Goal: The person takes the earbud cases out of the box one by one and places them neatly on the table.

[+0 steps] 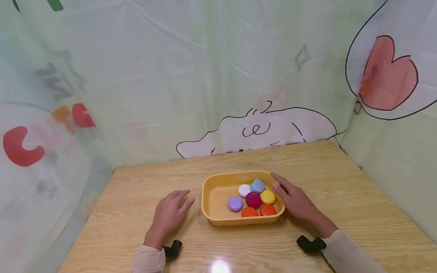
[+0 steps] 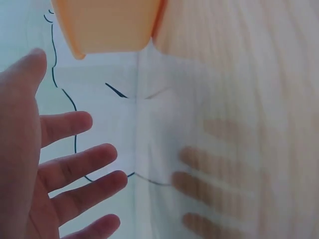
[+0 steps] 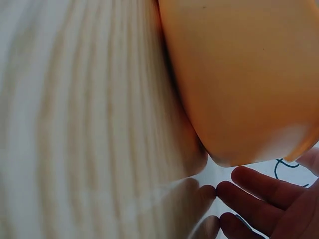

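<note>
A yellow-orange oval-cornered tray (image 1: pixel 218 178) sits on the wooden table, holding several smooth rounded pieces: a white one (image 1: pixel 244 190), a blue one (image 1: pixel 257 186), a lilac one (image 1: pixel 235 203), a magenta one (image 1: pixel 253 200), a yellow one (image 1: pixel 268 197) and two orange-red ones (image 1: pixel 268 210). My right hand (image 1: pixel 296 199) is at the tray's right end, thumb near the rim and fingers extended along the outside; whether it touches cannot be told. Left of the tray, my left hand (image 1: pixel 170 210) hovers apart from it, fingers spread and holding nothing, as the left wrist view also shows.
The wooden table (image 1: pixel 146 182) stretches to both sides of the tray. Behind it hangs a pale printed curtain (image 1: pixel 153 83), which also closes off the left and right sides. Each wrist carries a black mount (image 1: pixel 310 244).
</note>
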The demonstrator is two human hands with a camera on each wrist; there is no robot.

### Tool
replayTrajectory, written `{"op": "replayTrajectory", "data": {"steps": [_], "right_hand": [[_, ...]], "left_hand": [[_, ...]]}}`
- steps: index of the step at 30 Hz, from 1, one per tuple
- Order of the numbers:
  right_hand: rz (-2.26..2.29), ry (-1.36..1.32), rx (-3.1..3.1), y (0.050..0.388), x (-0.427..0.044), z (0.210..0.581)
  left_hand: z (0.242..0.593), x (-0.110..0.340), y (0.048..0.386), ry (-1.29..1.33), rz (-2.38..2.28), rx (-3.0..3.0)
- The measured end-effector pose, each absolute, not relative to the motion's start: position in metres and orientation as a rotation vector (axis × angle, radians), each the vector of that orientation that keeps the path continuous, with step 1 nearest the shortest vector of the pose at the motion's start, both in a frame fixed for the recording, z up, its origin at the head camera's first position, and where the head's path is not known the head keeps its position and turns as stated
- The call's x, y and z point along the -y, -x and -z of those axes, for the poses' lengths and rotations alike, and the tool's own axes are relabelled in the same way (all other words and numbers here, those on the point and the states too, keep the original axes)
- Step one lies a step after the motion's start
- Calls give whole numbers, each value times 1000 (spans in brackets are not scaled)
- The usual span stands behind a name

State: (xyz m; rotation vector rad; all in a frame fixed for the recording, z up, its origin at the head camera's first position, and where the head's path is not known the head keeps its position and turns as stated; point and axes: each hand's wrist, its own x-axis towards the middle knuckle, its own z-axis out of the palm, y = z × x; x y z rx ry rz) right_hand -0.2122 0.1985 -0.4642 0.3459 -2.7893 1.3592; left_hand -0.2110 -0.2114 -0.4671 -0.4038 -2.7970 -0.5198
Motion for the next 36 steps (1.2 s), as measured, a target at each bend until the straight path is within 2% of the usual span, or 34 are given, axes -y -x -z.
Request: {"op": "replayTrajectory", "data": {"steps": [15,22,36], "right_hand": [[-1391,-414,2840,207,-203,462],[-1340,-422,2855,202,-198,465],[-1304,-448,2861,203,-199,462]], "left_hand": [[451,178,219,391,1068,2617],[445,170,217,500,1112,2556],[431,153,227,593,1503,2569]]}}
